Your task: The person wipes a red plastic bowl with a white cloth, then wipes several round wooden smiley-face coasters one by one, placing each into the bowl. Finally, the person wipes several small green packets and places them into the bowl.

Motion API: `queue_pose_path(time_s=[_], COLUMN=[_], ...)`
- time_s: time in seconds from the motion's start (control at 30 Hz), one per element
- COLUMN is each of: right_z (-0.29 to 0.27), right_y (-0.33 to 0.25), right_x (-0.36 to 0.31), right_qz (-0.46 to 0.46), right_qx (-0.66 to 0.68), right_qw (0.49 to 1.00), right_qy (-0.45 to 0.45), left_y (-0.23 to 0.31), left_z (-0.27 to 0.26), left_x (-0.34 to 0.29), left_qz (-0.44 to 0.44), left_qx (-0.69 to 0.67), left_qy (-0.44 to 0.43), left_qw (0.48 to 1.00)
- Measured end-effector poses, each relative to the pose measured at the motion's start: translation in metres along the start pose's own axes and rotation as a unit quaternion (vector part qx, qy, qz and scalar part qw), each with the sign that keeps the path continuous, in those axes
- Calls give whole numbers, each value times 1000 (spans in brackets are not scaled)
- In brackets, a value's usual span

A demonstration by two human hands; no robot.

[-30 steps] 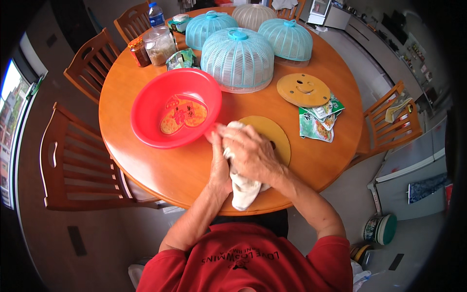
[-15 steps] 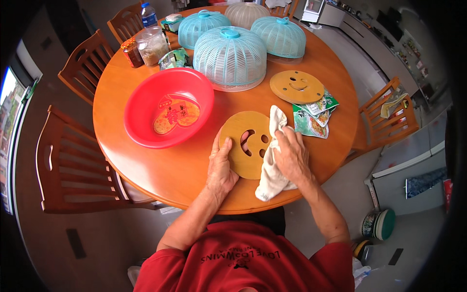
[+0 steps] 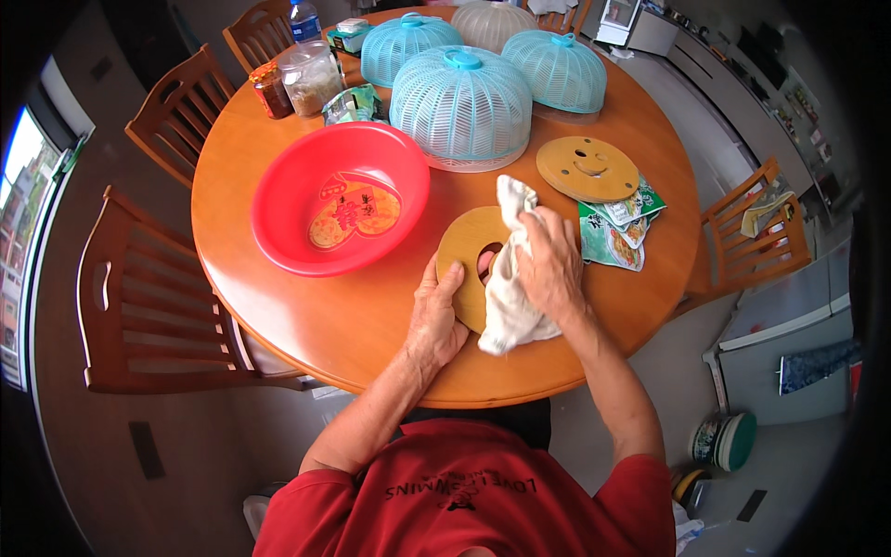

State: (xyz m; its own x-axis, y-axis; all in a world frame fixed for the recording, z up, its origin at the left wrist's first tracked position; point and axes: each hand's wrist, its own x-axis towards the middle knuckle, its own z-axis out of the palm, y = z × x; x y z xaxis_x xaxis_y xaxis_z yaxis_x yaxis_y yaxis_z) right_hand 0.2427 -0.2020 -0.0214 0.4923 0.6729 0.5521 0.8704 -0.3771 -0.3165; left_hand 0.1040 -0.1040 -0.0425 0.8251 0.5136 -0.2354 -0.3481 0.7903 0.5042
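A round wooden trivet (image 3: 461,239) with cut-out holes is tilted up near the table's front edge. My left hand (image 3: 437,316) grips its left side, thumb on the face and fingers behind; a fingertip shows through the curved slot. My right hand (image 3: 551,265) is closed on a white cloth (image 3: 507,302), pressing it against the trivet's right part. The cloth hides the eye holes and much of that side. Beyond my right hand, a second trivet (image 3: 580,176) with a smiling face rests partly on several green packets (image 3: 610,243).
A red plastic basin (image 3: 269,218) stands on the round wooden table (image 3: 306,316) at the left. Behind it are blue mesh food covers (image 3: 461,107), a jar (image 3: 311,84), a red-lidded jar (image 3: 270,90) and a water bottle (image 3: 303,23). Chairs (image 3: 153,297) surround the table.
My right hand has moved the cloth leftward across the trivet, covering the eye holes and part of the mouth slot. The whole view has shifted slightly, so table items appear further right.
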Motion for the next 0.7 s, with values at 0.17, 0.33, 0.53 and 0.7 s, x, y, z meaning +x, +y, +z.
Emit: queue_pose_path(time_s=[0.17, 0.33, 0.53, 0.7], right_z=[20, 25, -4, -36], right_y=[-5, -47, -71, -57], right_x=[30, 27, -15, -55], right_qz=[9, -140, -205, -199], right_qx=[38, 155, 188, 149], right_qw=[998, 976, 955, 959], right_qy=[-47, -66, -101, -137], left_y=[2, 6, 2, 14], left_z=[4, -1, -25, 4], left_x=[-2, 2, 3, -3], left_qz=[-8, -59, -72, -88], left_qx=[29, -27, -103, -121], left_qy=[23, -28, -75, -81], left_qw=[999, 997, 989, 985])
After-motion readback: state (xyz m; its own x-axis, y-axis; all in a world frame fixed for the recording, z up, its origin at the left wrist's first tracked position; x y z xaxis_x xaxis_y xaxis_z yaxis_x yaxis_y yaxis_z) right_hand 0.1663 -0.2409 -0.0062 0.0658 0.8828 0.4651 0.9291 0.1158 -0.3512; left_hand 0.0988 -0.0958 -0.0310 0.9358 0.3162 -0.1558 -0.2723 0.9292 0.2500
